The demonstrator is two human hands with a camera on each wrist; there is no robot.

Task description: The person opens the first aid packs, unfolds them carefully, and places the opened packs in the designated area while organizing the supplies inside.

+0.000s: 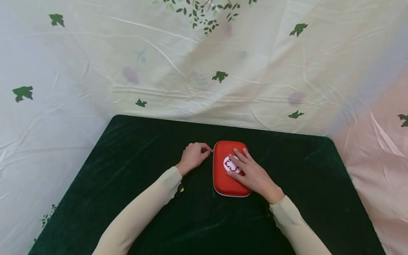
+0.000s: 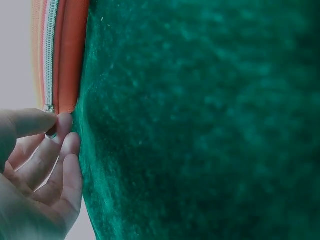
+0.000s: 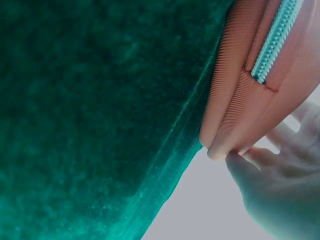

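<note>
A red zippered first-aid case with a white round emblem lies on the dark green cloth. At its upper left edge my left hand pinches the zipper pull between thumb and forefinger. The left wrist view shows the silvery zipper teeth running up the case's side from the slider, closed along that stretch. My right hand rests on the lid with spread fingers, partly covering the emblem. In the right wrist view the zipper's stitched end shows on the case's side.
A green velvety cloth covers the table. Behind and at both sides hang pale fabric sheets printed with leaves and green birds. A small dark thing with a yellow spot shows by the left cuff.
</note>
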